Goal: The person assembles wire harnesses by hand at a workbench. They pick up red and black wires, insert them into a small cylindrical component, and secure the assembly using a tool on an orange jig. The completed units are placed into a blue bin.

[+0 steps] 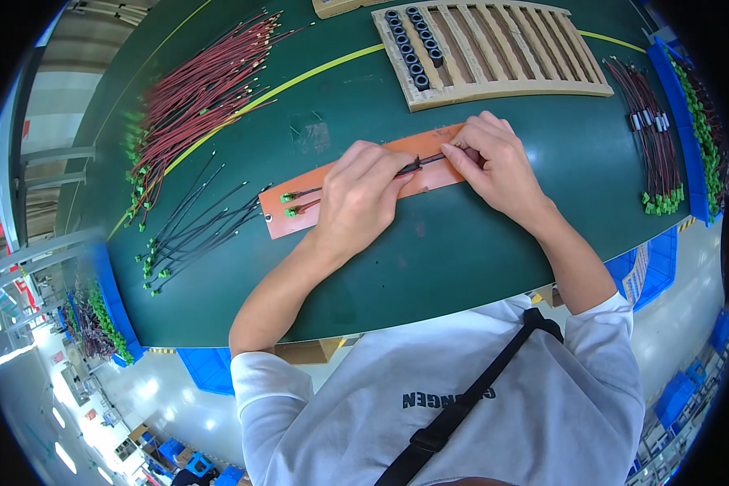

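Note:
An orange strip-shaped board lies slanted across the green table in front of me. Along it run dark and red wires, whose green connectors rest near the board's left end. My left hand is closed over the wires at mid-board, thumb and fingertips pinching them. Toward the board's right end, my right hand pinches the same wires between thumb and forefinger. A short stretch with a small dark lump, perhaps a knot or joint, shows between the hands. The wire ends under my right fingers are hidden.
A large pile of red wires lies at the far left, with black wires nearer. A slotted tan tray holding black rings stands at the back. Wires with white sleeves lie right, beside a blue bin. Another blue bin hangs left.

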`<state>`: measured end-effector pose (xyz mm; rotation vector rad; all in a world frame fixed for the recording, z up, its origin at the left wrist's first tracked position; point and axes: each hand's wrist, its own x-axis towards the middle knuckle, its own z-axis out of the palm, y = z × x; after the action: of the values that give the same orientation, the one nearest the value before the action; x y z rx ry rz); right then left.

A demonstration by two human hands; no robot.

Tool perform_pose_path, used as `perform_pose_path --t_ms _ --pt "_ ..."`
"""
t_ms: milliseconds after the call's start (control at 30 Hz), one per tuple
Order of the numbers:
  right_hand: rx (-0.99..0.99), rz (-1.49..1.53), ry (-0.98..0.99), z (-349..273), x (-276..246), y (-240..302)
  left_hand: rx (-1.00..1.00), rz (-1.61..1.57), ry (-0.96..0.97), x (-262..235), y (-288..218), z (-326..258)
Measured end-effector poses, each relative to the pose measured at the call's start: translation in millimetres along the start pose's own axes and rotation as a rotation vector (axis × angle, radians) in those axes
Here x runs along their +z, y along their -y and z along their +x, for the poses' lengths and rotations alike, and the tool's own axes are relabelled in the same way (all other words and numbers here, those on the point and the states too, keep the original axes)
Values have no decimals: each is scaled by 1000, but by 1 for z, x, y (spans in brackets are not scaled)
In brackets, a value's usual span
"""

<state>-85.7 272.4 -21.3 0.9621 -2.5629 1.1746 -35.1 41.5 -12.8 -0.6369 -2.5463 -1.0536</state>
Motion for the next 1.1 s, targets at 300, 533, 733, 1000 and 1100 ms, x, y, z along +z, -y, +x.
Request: perform_pose_path --t_ms 300,533,733,1000,1100 --pt "-21 -45 -16 -1 1 -5 -163 -134 15 4 -3 1" --pt "142 87 -93 -7 -16 -29 -269 -212 47 -1 -7 4" --pt "189 149 -79 -7 -19 -30 -148 -233 335 -8 7 56" --pt "171 203 -47 -8 -24 -33 -221 -145 788 9 -3 104" --pt "144 243 -61 -10 -22 -35 -340 -217 789 14 -7 102"
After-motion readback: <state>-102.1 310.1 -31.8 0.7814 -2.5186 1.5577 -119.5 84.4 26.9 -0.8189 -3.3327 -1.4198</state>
